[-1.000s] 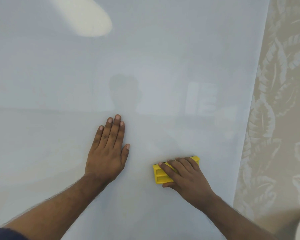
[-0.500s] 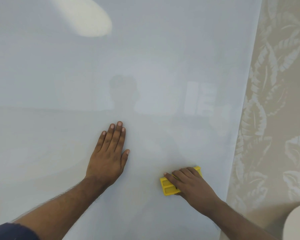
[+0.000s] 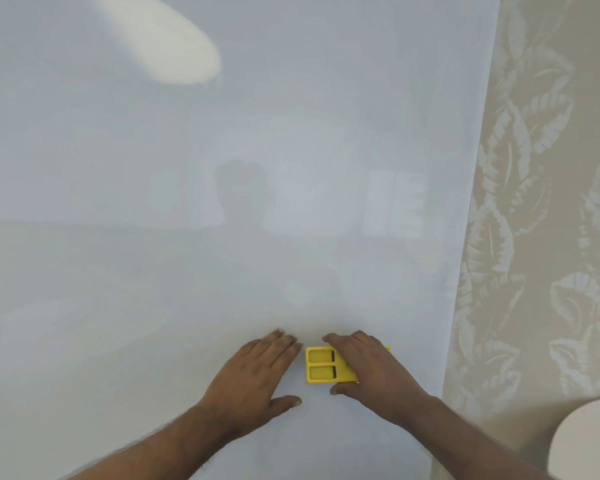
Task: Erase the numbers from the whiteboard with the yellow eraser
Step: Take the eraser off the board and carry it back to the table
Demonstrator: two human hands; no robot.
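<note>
The white whiteboard [image 3: 222, 202] fills most of the view, and no numbers or marks show on it. The yellow eraser [image 3: 321, 365] lies flat against the board near its lower middle. My right hand [image 3: 371, 372] covers the eraser's right half, fingers over its top and thumb under its lower edge. My left hand [image 3: 253, 379] rests flat on the board just left of the eraser, fingers together, thumb spread, holding nothing.
The board's right edge [image 3: 465, 254] runs down beside beige wallpaper with a pale leaf pattern [image 3: 541, 237]. A round white object [image 3: 589, 441] sits at the bottom right corner. A bright light reflection [image 3: 174, 53] lies on the board's upper left.
Both hands sit lower in the view. The eraser slid down with my right hand. My left hand moved right and now lies close beside the eraser.
</note>
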